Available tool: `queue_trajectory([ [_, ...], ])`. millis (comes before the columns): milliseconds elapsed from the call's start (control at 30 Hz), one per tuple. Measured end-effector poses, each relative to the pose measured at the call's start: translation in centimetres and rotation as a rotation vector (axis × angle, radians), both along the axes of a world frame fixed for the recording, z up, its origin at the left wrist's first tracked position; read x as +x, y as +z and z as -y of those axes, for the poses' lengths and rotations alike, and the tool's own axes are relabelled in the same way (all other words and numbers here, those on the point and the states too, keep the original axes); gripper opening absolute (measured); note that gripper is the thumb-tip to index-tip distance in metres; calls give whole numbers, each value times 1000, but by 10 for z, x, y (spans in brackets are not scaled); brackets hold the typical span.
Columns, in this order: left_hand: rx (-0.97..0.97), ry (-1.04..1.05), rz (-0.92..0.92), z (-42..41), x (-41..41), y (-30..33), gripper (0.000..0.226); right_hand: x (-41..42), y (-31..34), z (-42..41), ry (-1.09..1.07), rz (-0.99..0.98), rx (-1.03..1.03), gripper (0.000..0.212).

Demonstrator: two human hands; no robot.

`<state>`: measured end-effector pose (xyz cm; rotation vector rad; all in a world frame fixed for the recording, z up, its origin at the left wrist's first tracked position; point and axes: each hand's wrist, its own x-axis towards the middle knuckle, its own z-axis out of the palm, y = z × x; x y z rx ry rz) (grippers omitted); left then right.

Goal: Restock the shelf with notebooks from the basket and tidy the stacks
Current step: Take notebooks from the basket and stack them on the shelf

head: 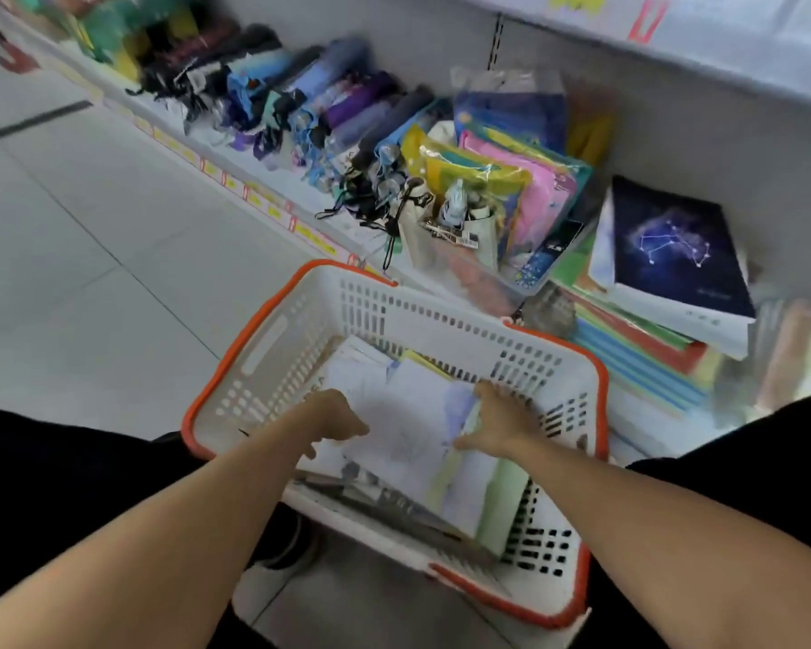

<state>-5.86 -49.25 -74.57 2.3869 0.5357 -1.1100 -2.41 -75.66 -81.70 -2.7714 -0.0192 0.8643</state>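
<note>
Two bare hands are down inside the white basket (pixel 272 348) with the orange rim, which sits on the floor just in front of the low shelf (pixel 300 199). A pile of pale notebooks (pixel 413 433) fills the basket, their covers white, lilac and light green. The left hand (pixel 335 421) is at the near-left edge of the top notebook, fingers curled down onto it; motion blur keeps me from telling whether it truly grasps the cover or only rests there. The right hand (pixel 504 423) lies over the far-right side of the pile, close to the basket's far wall, fingers spread and bent over the edges of the notebooks, thumb pointing back across the cover.

Beyond the basket's right corner, on the shelf, a slanted stack of notebooks (pixel 647 334) lies with a dark constellation-print notebook (pixel 675 245) on top. Left of that stack, coloured plastic pouches (pixel 502 180) stand upright, then a row of folded umbrellas (pixel 300 105).
</note>
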Motion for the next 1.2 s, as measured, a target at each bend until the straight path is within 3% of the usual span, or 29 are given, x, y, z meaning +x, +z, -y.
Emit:
queue_trajectory([
  [100, -56, -20, -49, -10, -6, -5, 67, 10, 1, -3, -61, -54, 50, 122],
  [233, -87, -22, -51, -15, -6, -7, 70, 8, 11, -10, -18, 13, -125, 100],
  [333, -131, -16, -90, -11, -2, -2, 67, 12, 34, -13, 61, -106, -88, 79],
  [433, -158, 38, -69, -11, 3, 4, 72, 27, 76, -13, 57, -334, 230, 45],
  [500, -211, 168, -40, -13, 5, 12, 88, 41, 102, -7, -54, -346, 499, 54],
  [600, -522, 573, 63, -19, 10, 32, 106, 50, 137, -5, -283, -346, 990, 63],
  [667, -865, 725, 85, -20, 16, 49, 92, 53, 150, -13, -404, -286, 1176, 82],
  [700, -1009, 716, 104, -16, 17, 60, 74, 55, 150, -19, -437, -236, 1204, 86],
  [733, -1095, 694, 131, -11, 17, 71, 56, 58, 149, -27, -468, -204, 1240, 80],
  [833, -982, 613, 268, -4, 22, 101, 37, 62, 133, -42, -519, -207, 1196, 38],
  [900, -659, 493, 433, -14, 27, 123, 35, 50, 116, -46, -540, -328, 1044, 47],
  [967, -251, 312, 521, -33, 29, 143, 31, 39, 80, -48, -334, -263, 648, 51],
  [1000, -122, 256, 524, -43, 29, 151, 32, 33, 61, -49, -142, -204, 437, 58],
  [1033, -74, 254, 525, -51, 29, 156, 33, 28, 41, -50, 37, -160, 280, 82],
  [1100, -145, 356, 524, -59, 30, 160, 36, 19, 19, -53, 178, -141, 119, 129],
  [1200, -267, 480, 544, -52, 40, 153, 36, 19, 8, -53, 203, -44, 6, 134],
])
